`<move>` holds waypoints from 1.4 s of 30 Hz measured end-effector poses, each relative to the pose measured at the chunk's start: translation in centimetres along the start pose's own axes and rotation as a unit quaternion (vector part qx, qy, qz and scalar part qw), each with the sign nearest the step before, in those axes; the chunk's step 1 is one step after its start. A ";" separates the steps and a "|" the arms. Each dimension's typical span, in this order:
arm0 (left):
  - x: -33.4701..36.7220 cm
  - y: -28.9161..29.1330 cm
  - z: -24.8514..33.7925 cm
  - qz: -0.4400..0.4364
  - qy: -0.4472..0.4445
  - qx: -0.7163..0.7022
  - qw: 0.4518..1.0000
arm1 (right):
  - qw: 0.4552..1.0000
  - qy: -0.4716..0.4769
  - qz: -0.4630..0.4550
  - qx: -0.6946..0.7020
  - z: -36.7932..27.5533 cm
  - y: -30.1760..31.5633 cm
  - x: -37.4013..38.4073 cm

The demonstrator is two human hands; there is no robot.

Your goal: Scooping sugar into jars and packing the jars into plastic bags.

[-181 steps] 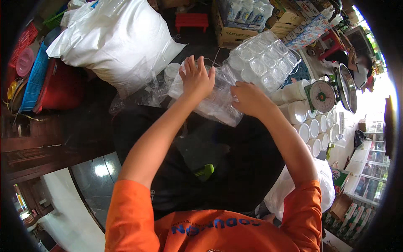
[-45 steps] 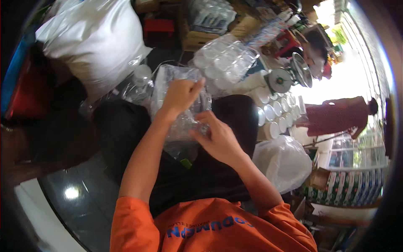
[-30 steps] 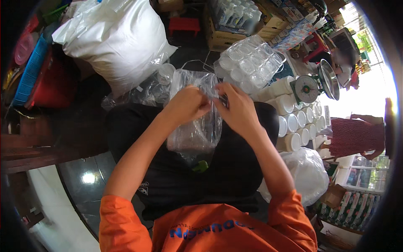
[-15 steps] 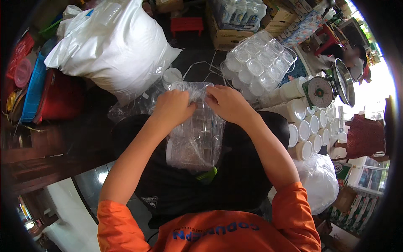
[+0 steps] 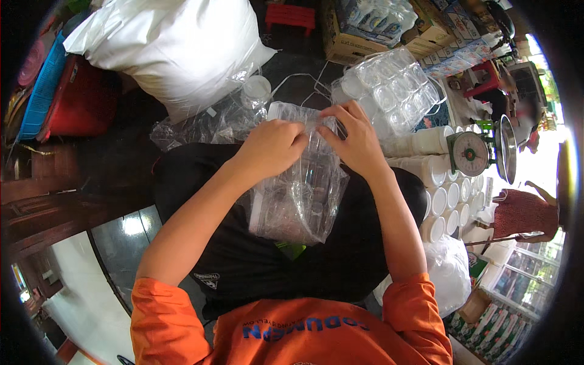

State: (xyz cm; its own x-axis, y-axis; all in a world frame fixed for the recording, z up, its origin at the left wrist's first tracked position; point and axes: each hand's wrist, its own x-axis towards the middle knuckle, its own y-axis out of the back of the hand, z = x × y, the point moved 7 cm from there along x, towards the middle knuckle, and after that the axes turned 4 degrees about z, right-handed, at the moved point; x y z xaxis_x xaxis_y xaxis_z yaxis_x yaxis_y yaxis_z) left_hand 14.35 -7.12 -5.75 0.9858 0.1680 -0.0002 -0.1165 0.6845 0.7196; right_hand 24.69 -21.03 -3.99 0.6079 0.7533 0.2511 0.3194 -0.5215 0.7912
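Observation:
A clear plastic bag [image 5: 301, 201] lies across my lap with see-through containers inside, stacked on their sides. My left hand [image 5: 274, 146] is closed, its fingers pinching the gathered mouth of the bag. Against the right side of that mouth is my right hand [image 5: 353, 137], thumb and forefinger apart, the fingertips at the edge of the plastic. Just beyond the bag a round clear container [image 5: 256, 89] with a pale lid rests on crumpled loose plastic [image 5: 213, 121]. A small green piece [image 5: 291, 249] shows under the bag's near end.
A big white sack [image 5: 176, 55] stands at the far left, beside a red tub [image 5: 82, 100] and a blue basket [image 5: 45, 91]. To the right are a pack of clear containers [image 5: 389, 88], stacked white-lidded tubs [image 5: 438, 201] and a dial scale [image 5: 471, 153]. A person stands farther right.
The bag and my hands have shifted slightly right in view. My right fingers have spread apart from their earlier pinch on the bag's corner. The left hand still grips the mouth.

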 end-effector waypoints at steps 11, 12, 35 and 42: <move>-0.8 -0.5 -0.1 0.020 -0.021 -0.052 0.998 | 0.995 0.044 -0.060 0.066 -0.6 0.2 0.5; -0.8 -0.5 0.1 0.020 -0.023 -0.052 0.998 | 0.995 0.044 -0.058 0.065 -0.7 0.3 0.5; 0.5 -0.9 0.8 0.086 -0.032 0.109 0.990 | 0.997 0.078 0.007 0.007 -1.6 -0.4 -0.7; 1.0 -0.8 1.3 0.067 -0.030 0.112 0.991 | 0.994 0.081 0.061 0.048 -0.1 -0.3 -1.0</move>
State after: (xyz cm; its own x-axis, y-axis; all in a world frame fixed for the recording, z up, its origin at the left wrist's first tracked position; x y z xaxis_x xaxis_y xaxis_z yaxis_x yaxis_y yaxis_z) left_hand 15.59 -8.40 -5.42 0.9695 0.1992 0.1428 -0.2240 0.4840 0.8459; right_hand 23.92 -21.60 -4.48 0.5236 0.7326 0.4350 0.3234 -0.6433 0.6940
